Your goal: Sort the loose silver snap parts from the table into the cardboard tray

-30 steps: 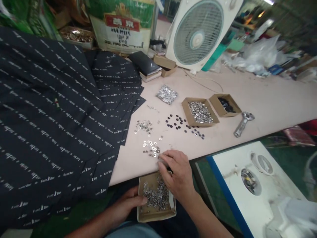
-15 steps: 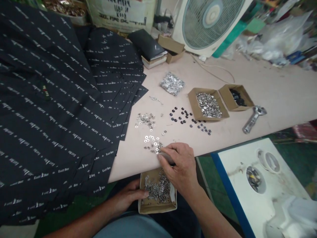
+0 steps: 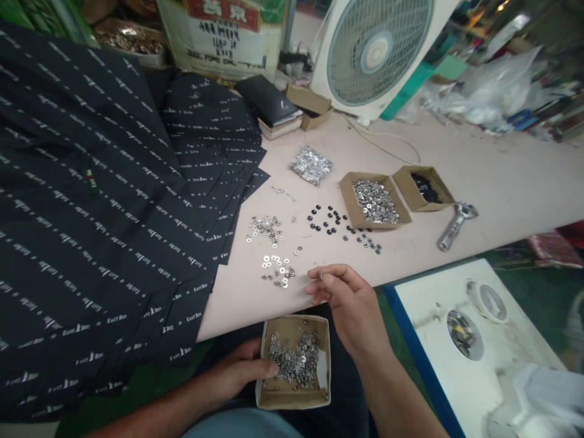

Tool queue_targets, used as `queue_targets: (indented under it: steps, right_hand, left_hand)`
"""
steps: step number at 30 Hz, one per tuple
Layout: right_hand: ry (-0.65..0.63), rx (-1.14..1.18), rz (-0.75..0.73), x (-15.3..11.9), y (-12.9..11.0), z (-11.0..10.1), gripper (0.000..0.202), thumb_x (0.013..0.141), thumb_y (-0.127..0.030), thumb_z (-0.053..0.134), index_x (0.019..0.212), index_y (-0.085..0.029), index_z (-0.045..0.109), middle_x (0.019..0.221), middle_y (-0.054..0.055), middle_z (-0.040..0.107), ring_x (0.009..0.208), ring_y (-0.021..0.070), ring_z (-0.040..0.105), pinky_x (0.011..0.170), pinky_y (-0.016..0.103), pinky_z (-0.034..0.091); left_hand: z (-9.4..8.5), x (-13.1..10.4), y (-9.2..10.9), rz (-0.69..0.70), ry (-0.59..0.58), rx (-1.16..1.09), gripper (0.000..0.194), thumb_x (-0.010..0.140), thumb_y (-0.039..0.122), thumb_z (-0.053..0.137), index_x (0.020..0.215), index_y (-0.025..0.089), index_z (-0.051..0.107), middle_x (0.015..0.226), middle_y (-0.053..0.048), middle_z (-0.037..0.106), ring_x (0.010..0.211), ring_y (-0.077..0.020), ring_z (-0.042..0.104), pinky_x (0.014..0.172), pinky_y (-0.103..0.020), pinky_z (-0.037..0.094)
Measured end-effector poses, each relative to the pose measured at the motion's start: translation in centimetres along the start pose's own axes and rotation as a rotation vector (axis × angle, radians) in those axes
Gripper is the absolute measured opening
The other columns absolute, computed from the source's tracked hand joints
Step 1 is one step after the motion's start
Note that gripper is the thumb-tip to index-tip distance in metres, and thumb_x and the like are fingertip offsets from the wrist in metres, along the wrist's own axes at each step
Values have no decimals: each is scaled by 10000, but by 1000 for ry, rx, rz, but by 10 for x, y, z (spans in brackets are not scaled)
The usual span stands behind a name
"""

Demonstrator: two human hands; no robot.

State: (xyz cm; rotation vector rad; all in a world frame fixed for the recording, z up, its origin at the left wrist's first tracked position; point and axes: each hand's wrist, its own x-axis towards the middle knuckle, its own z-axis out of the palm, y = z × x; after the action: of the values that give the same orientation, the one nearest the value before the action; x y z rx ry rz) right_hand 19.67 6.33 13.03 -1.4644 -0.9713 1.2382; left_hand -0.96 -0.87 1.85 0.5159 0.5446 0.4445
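Note:
A small cardboard box of tiny metal snap parts rests at my lap, below the table edge. My left hand is closed on its left side, thumb over the rim. Up and to the right of the box, my right hand pinches one small metal snap part between thumb and fingertips. Loose snap parts lie on the table left of these fingertips. Behind them is another scatter of metal pieces, with black snap caps spread farther right.
Cardboard boxes of metal pieces and black pieces stand at the right, by an adjustable wrench. A bag of metal pieces lies behind. Dark printed fabric covers the left; a fan stands at the back.
My right hand has lifted from the loose snap parts and moved to the right, with a small piece in its fingertips. My left hand still holds the box.

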Motion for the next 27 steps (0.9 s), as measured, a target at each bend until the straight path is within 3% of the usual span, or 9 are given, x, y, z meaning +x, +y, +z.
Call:
queue_targets:
  steps: [2, 4, 6, 10, 16, 22, 27]
  right_hand:
    - [-43, 276, 147, 5, -4, -4, 154, 830, -344, 677, 912, -213, 668, 918, 40, 694, 680, 155, 606, 517, 264, 438]
    - [-70, 292, 182, 11, -8, -6, 188, 808, -367, 677, 917, -213, 673, 828, 18, 645, 585, 124, 506, 445, 239, 325]
    - [-91, 38, 109, 17, -11, -8, 207, 826, -395, 694, 914, -208, 702, 772, 6, 611, 569, 113, 453, 464, 247, 299]
    - [-177, -600, -106, 25, -12, -4, 164, 835, -363, 725, 884, -211, 761, 625, -30, 536, 598, 128, 478, 585, 281, 360]
    - [-185, -873, -216, 29, -4, 7, 113, 860, -290, 689, 900, -240, 781, 629, -35, 557, 611, 134, 516, 612, 293, 352]
    - [-180, -753, -160, 27, -9, 1, 120, 867, -303, 669, 826, -220, 745, 641, -26, 561, 630, 139, 508, 620, 290, 362]
    - [-178, -257, 86, 29, -14, -9, 220, 881, -417, 685, 858, -199, 670, 737, -10, 605, 650, 131, 503, 610, 269, 388]
  left_hand:
    - [8, 3, 6, -14, -24, 11, 549, 796, 348, 758, 1296, 132, 691, 1170, -133, 746, 1051, -287, 706, 988, -390, 503]
    - [17, 5, 12, -34, -49, 26, 551, 777, 356, 775, 1277, 135, 701, 1147, -131, 750, 1026, -282, 711, 989, -393, 502]
    - [26, 7, 17, -74, -66, 43, 551, 748, 363, 799, 1242, 133, 719, 1117, -131, 754, 999, -279, 715, 990, -401, 500]
    - [42, 10, 21, -185, -152, 35, 544, 674, 387, 848, 1149, 136, 760, 1055, -120, 754, 938, -241, 711, 951, -364, 511]
    - [50, 21, 15, -313, -252, 46, 561, 547, 414, 916, 1035, 167, 788, 998, -69, 742, 867, -191, 666, 942, -340, 502]
    - [51, 34, 16, -405, -274, 54, 670, 418, 491, 973, 973, 164, 789, 931, -38, 718, 829, -164, 615, 857, -287, 498]
    - [49, 37, 15, -397, -292, 2, 713, 415, 535, 974, 994, 162, 791, 933, -37, 712, 835, -153, 613, 858, -275, 499]
